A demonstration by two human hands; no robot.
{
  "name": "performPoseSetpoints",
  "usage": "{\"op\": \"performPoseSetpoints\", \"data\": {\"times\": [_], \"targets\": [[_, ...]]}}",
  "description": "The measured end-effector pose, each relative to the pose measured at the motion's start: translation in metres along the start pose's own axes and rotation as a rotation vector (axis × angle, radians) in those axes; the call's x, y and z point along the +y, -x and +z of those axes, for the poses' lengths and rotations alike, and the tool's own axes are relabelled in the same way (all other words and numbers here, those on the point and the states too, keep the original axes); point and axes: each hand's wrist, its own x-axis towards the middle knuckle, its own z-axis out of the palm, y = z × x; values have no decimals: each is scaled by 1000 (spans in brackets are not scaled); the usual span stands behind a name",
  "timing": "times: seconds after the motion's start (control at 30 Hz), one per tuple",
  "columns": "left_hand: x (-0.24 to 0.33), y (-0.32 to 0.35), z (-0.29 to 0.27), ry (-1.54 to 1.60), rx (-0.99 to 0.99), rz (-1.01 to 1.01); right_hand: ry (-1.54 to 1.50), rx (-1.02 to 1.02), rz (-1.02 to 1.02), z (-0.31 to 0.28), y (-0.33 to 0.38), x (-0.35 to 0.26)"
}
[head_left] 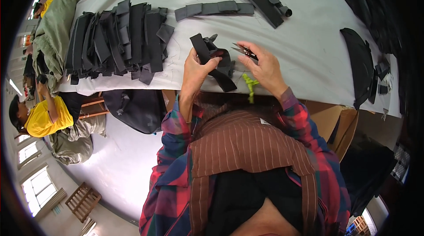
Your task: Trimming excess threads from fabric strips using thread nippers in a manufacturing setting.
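At centre frame, a black webbing strap piece (211, 59) is pinched by the left hand (194, 69); small thread snips (244, 51) are gripped by the right hand (264, 66). The strap is best held taut and blades kept close to the seam.

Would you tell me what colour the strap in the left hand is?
Black; the strap in the left hand shows best in the head view.

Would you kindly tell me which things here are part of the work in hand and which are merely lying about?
In hand:
left hand gripping a black strap piece
right hand holding thread snips

Lying about:
strap pile
grey strip
curved black panel
green cloth
cardboard box
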Motion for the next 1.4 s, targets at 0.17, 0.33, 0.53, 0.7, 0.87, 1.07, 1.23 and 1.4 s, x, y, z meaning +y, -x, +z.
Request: {"op": "performPoseSetpoints", "data": {"times": [0.17,0.33,0.53,0.7,0.87,1.07,1.23,1.4], "targets": [[-19,-5,2,-138,36,94,267,-117,-174,-17,3,5],[-23,-5,4,-162,52,98,379,-34,-314,-5,7,16],[-28,-4,2,-199,61,112,479,-36,-393,0,6,17],[-29,-6,1,-237,60,116,525,-55,-422,1,4,19],[-26,-4,5,-138,55,129,538,-43,-447,1,5,18],[-20,-1,5,-132,3,97,487,-34,-418,2,4,21],[-18,1,2,-50,-22,89,382,11,-388,6,0,8],[-19,-1,0,-54,-40,96,432,-35,-443,14,-6,9]]}}
